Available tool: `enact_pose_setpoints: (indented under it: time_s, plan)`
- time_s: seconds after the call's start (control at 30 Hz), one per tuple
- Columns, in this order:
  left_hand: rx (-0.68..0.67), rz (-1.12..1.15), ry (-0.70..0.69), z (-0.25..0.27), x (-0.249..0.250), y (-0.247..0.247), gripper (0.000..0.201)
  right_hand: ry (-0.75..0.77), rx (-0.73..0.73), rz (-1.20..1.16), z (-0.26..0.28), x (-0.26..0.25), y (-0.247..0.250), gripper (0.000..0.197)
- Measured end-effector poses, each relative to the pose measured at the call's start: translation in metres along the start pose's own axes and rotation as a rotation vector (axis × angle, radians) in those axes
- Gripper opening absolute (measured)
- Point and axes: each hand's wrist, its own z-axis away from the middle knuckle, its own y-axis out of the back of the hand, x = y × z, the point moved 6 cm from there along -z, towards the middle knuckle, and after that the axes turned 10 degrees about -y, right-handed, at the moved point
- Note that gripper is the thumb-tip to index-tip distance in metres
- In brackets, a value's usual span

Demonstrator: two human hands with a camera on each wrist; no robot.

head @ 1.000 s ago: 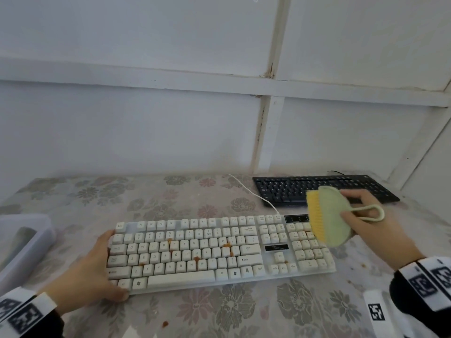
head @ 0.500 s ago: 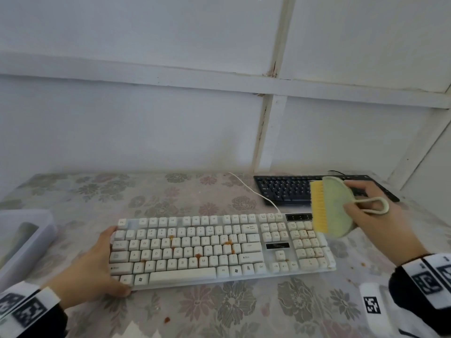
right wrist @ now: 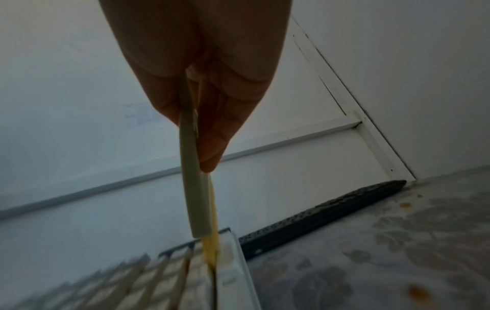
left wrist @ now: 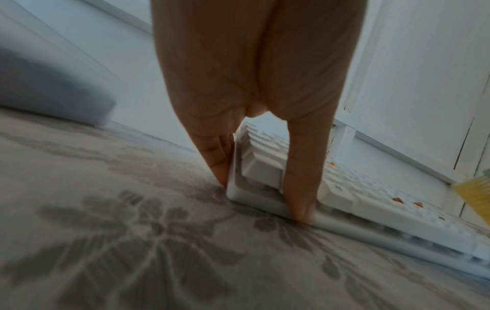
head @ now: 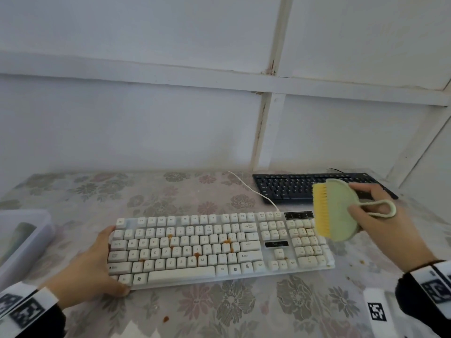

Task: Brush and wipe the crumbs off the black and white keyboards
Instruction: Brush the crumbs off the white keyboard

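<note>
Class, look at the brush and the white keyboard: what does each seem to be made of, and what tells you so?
Brush: pale green matte body, probably plastic or silicone, given its smooth moulded loop handle; the yellow bristles look synthetic. White keyboard: hard plastic, judging by its smooth moulded keycaps and frame, with a slightly yellowed finish.

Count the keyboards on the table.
2: the white keyboard lies near the front, its left end held by the left hand; the black keyboard lies behind, at the wall.

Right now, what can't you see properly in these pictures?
- Keys of the black keyboard: right part hidden behind the brush and right hand, head view.
- What's in the plastic box: cut off, left edge.
- White keyboard: blurred, right wrist view.
</note>
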Motion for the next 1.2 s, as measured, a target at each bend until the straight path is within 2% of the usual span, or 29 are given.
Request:
enact_pose_setpoints:
  time_s: [0.13, 0.3, 0.37, 0.6, 0.77, 0.97, 1.2]
  plan:
    - [0.009, 0.004, 0.001, 0.000, 0.000, -0.001, 0.128, 0.010, -0.103, 0.084, 0.016, 0.013, -0.015, 0.038]
    - [0.004, 0.017, 0.000, -0.001, 0.000, -0.001, 0.129, -0.087, -0.221, 0.153, 0.026, 0.023, -0.009, 0.035]
    - [0.007, 0.011, -0.005, -0.001, 0.001, -0.001, 0.129, -0.091, -0.205, 0.150, 0.017, 0.015, -0.003, 0.033]
    - [0.017, 0.015, -0.021, -0.001, 0.000, -0.001, 0.128, 0.036, 0.051, -0.026, -0.019, -0.013, -0.008, 0.033]
    - [0.017, 0.005, -0.029, -0.001, 0.000, -0.001, 0.128, 0.052, -0.060, 0.037, -0.012, -0.008, -0.028, 0.031]
    - [0.007, 0.008, -0.010, -0.001, -0.001, -0.001, 0.128, -0.057, -0.221, 0.175, 0.004, 0.003, -0.021, 0.029]
    - [0.005, 0.001, -0.004, 0.000, -0.001, -0.001, 0.131, -0.016, -0.053, 0.064, -0.008, -0.016, -0.011, 0.029]
